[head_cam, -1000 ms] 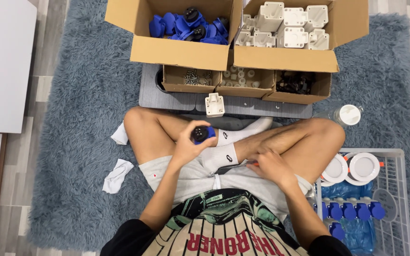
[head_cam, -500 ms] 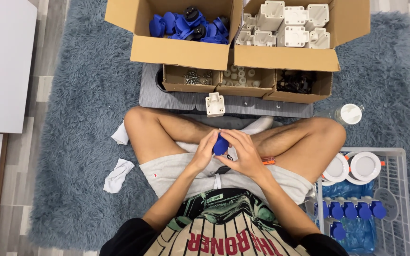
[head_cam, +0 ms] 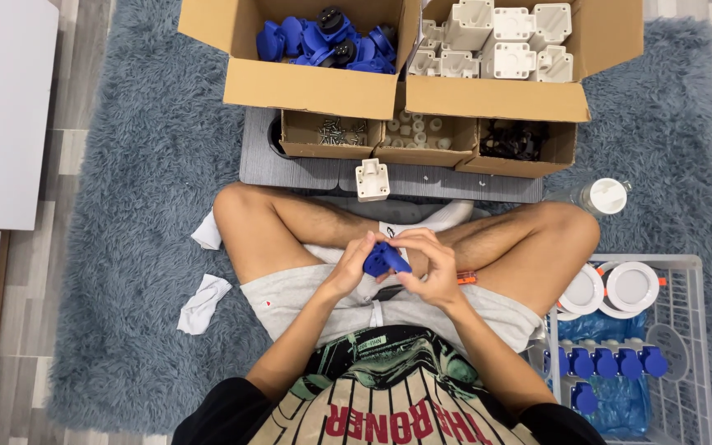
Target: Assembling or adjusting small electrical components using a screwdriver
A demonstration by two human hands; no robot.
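I sit cross-legged on a grey-blue shaggy rug (head_cam: 125,247). Both hands meet over my lap around a small blue plastic part (head_cam: 386,259). My left hand (head_cam: 351,264) grips its left side and my right hand (head_cam: 428,265) closes on its right side from above. An orange-tipped tool (head_cam: 466,278) lies on my right thigh just beside the right hand. A white plastic housing (head_cam: 372,179) stands on the grey board (head_cam: 290,169) in front of my legs.
Beyond the board stand a cardboard box of blue parts (head_cam: 323,41) and a box of white housings (head_cam: 496,45), with small boxes of screws (head_cam: 335,132), white bits (head_cam: 418,132) and black pieces (head_cam: 517,140). A wire basket (head_cam: 694,330) at right holds blue assemblies and white discs. A bottle (head_cam: 599,195) lies nearby.
My left hand has lowered the blue part from above the knee into my lap. My right hand has left the tool on my thigh and closed on the part.
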